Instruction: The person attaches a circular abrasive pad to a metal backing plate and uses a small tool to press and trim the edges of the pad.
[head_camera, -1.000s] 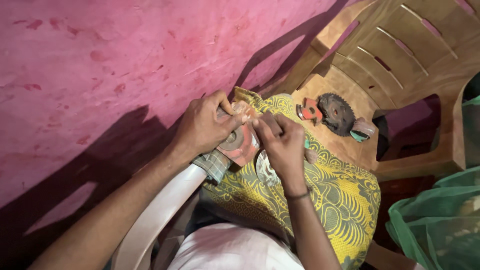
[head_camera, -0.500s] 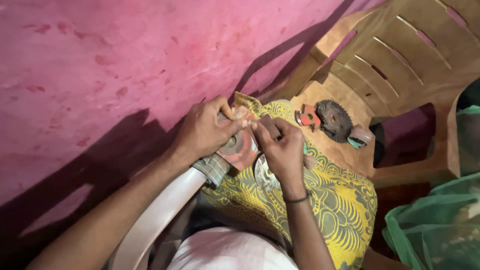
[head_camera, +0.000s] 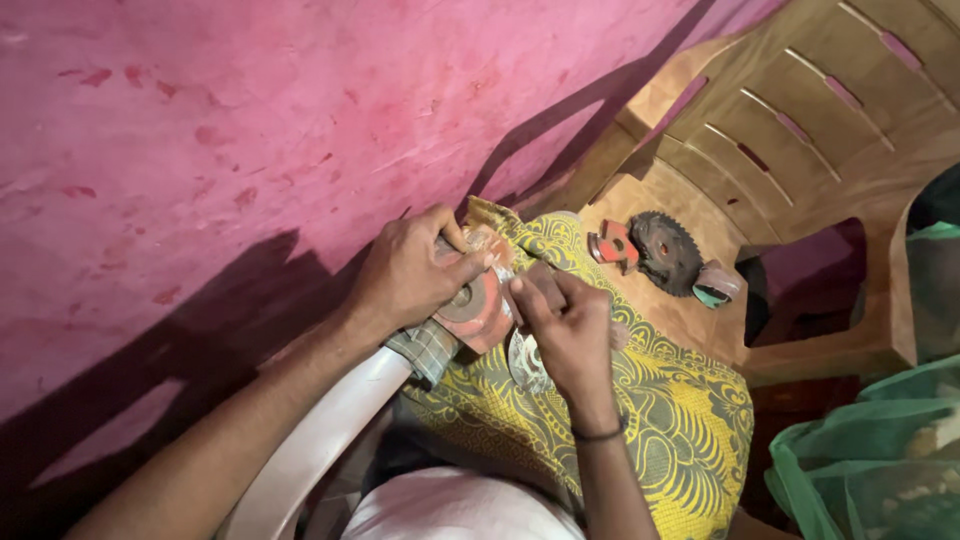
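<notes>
Head view, looking down at lap. Left hand (head_camera: 412, 272) clenched over a reddish, worn metal guard-like part with a round grey disc at its middle (head_camera: 478, 300); thumb lies across the top edge, fingers wrap the far side. Right hand (head_camera: 568, 330) has a pinched grip on the right edge of that same reddish part, fingertips (head_camera: 522, 292) touching it just beside the left thumb. Exactly what the right fingers pinch is too small to tell. The part sits over the yellow-and-black patterned cloth (head_camera: 660, 430) spread on the lap, between both hands, close to the pink wall. A silvery round piece (head_camera: 525, 362) shows just below the reddish part, partly hidden by the right hand. Black band (head_camera: 598, 434) on the right wrist. Checked grey-green fabric (head_camera: 428, 348) bunched under the left hand, touching the reddish part. Pale plastic chair arm (head_camera: 320, 450) runs under the left forearm.

Beyond the cloth, away from the reddish part: brown plastic chair (head_camera: 800, 130) whose seat carries a dark toothed circular saw blade (head_camera: 664, 250), a small red metal piece (head_camera: 612, 244) touching its left side, and a small teal-tipped piece (head_camera: 714, 284) on its right. Green mesh bag (head_camera: 880, 460) well apart, lower right. Pink painted wall (head_camera: 200, 120) fills the left.
</notes>
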